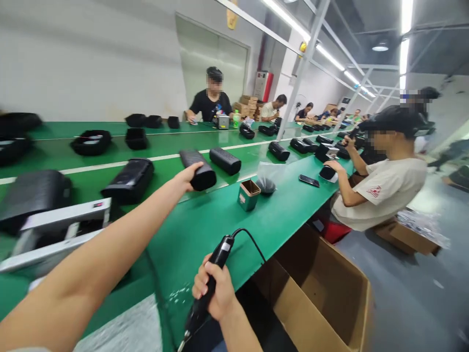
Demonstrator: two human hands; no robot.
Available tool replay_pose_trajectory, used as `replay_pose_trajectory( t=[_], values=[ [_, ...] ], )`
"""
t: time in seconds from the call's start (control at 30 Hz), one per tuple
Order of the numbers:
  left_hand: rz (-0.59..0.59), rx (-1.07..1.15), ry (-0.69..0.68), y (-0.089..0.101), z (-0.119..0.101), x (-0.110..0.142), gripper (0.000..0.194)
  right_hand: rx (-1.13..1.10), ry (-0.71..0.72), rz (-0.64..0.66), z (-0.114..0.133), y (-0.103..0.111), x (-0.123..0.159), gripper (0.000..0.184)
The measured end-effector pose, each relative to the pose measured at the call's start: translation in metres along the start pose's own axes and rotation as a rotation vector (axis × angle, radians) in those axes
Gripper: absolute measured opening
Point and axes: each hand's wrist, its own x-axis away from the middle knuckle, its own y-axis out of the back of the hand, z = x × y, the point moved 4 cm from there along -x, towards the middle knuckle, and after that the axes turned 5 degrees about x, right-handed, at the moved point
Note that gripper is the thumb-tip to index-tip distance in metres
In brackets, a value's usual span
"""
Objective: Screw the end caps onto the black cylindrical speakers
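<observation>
My left hand (188, 177) reaches out over the green bench and grips the near side of a black speaker-like housing (200, 172). Its thumb side lies on the top, and the other fingers are partly hidden. A second black housing (225, 161) of the same shape lies just right of it. Low in front, my right hand (214, 288) is wrapped around a black electric screwdriver (222, 252). The tool's bit points down and left, and its cable runs from the top over the bench edge.
A small green box (249, 195), a plastic bag with dark contents (267, 181) and a phone (309, 181) stand on the green bench (205, 225). A metal fixture (66, 230) is at left. A cardboard box (315, 298) stands below the edge. A co-worker (384, 181) sits at right.
</observation>
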Motion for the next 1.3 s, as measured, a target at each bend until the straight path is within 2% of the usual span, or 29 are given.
replay_pose_trajectory(
  t=[0.1, 0.2, 0.23, 0.27, 0.33, 0.4, 0.5, 0.57, 0.67, 0.83, 0.93, 1.03, 1.2, 1.3],
  values=[
    [0.018, -0.149, -0.129, 0.035, 0.003, 0.072, 0.056, 0.067, 0.069, 0.011, 0.012, -0.008, 0.012, 0.06],
    [0.02, -0.315, -0.259, 0.092, 0.02, 0.166, 0.092, 0.16, 0.145, 0.028, 0.038, -0.014, 0.035, 0.061],
    [0.045, -0.411, -0.314, 0.111, 0.028, 0.199, 0.103, 0.196, 0.172, 0.029, 0.049, -0.015, 0.044, 0.061],
    [0.077, -0.6, -0.412, 0.129, 0.035, 0.231, 0.108, 0.238, 0.201, 0.021, 0.06, -0.016, 0.053, 0.06],
    [0.115, -0.933, -0.493, 0.164, 0.056, 0.286, 0.115, 0.339, 0.267, -0.023, 0.08, -0.018, 0.069, 0.059],
    [0.142, -1.155, -0.451, 0.194, 0.078, 0.325, 0.119, 0.472, 0.304, -0.062, 0.089, -0.023, 0.081, 0.064],
    [0.222, -1.268, -0.333, 0.226, 0.105, 0.36, 0.119, 0.687, 0.233, -0.037, 0.08, -0.037, 0.094, 0.072],
    [0.318, -1.298, -0.294, 0.237, 0.115, 0.372, 0.112, 0.805, 0.152, 0.005, 0.065, -0.046, 0.101, 0.073],
    [0.456, -1.339, -0.278, 0.248, 0.118, 0.379, 0.104, 0.986, 0.038, 0.061, 0.043, -0.057, 0.107, 0.077],
    [0.59, -1.359, -0.24, 0.27, 0.109, 0.355, 0.105, 1.11, -0.07, 0.088, 0.021, -0.066, 0.096, 0.085],
    [0.644, -1.358, -0.272, 0.282, 0.105, 0.335, 0.104, 1.149, -0.096, 0.089, 0.015, -0.072, 0.083, 0.084],
    [0.677, -1.366, -0.286, 0.289, 0.107, 0.323, 0.106, 1.179, -0.063, 0.108, 0.013, -0.075, 0.072, 0.069],
    [0.715, -1.414, -0.296, 0.291, 0.113, 0.32, 0.108, 1.169, -0.106, 0.114, 0.012, -0.068, 0.067, 0.062],
    [0.725, -1.395, -0.309, 0.291, 0.113, 0.318, 0.106, 1.135, -0.084, 0.113, 0.01, -0.066, 0.067, 0.059]
  ],
)
